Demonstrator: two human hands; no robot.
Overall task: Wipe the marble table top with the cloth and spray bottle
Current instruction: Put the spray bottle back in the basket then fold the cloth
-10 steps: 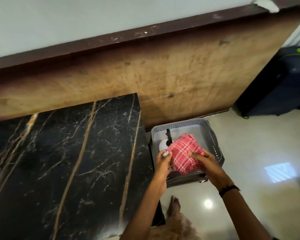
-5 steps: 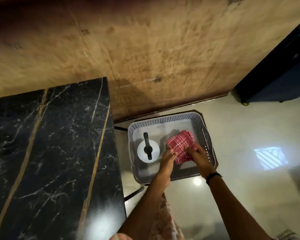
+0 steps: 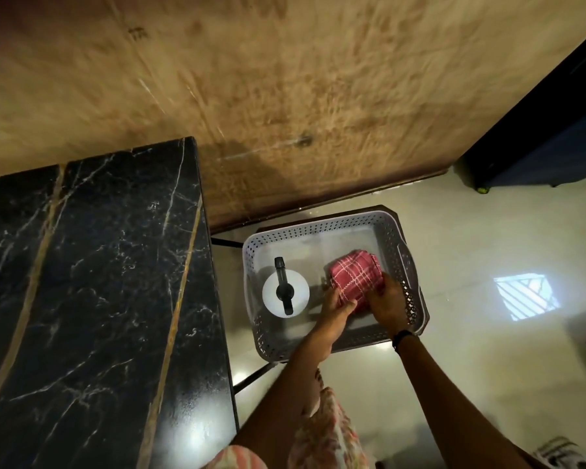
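A black marble table top point(image 3: 92, 299) with gold veins fills the left half of the view. To its right, low near the floor, stands a grey perforated basket point(image 3: 410, 262). Inside it a white spray bottle point(image 3: 269, 294) with a black nozzle stands upright on the left. A folded red checked cloth point(image 3: 354, 277) lies on the right of the basket. My left hand point(image 3: 335, 304) grips the cloth's near left edge. My right hand point(image 3: 388, 308) holds its near right side, with a black band on the wrist.
A worn brown wall point(image 3: 285, 96) runs behind the table and basket. The basket rests on a dark low stand point(image 3: 391, 211) over a glossy pale floor point(image 3: 487, 350). A dark blue case point(image 3: 555, 130) stands at the far right.
The view has tilted down and the basket has come closer. The spray bottle stands free in the basket, and both hands have settled on the near side of the cloth.
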